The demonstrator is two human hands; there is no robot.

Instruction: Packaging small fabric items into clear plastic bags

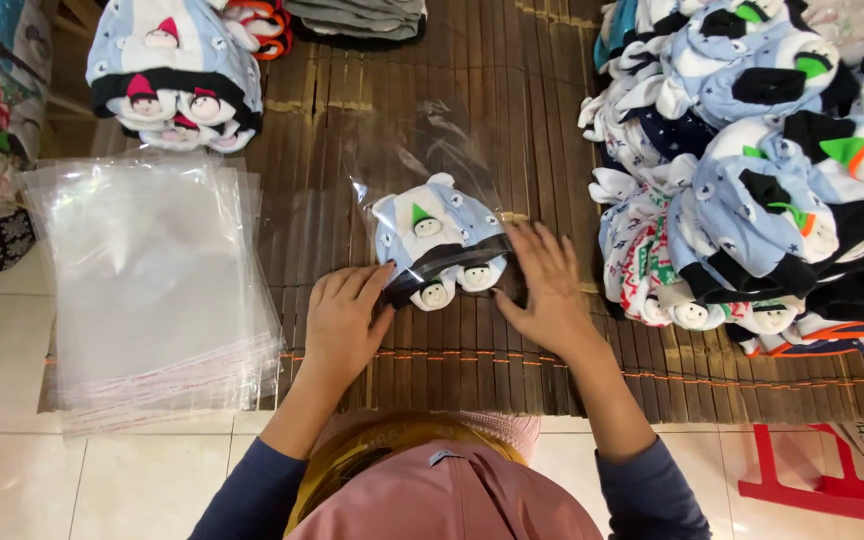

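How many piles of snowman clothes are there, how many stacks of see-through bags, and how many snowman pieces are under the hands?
Piles of snowman clothes: 2, the top-left pile and the right heap
Stack of clear bags: 1
Bagged snowman piece between the left hand and right hand: 1
Total: 4

Between my two hands, left (344,322) and right (549,290), lies one light-blue folded garment (439,235) in one clear bag (422,160). Three little snowman figures show along its near edge, one more on top. Left of my left hand sits one stack of clear bags (152,280); their number I cannot tell. Right of my right hand is one heap of garments (752,170), too many to count.
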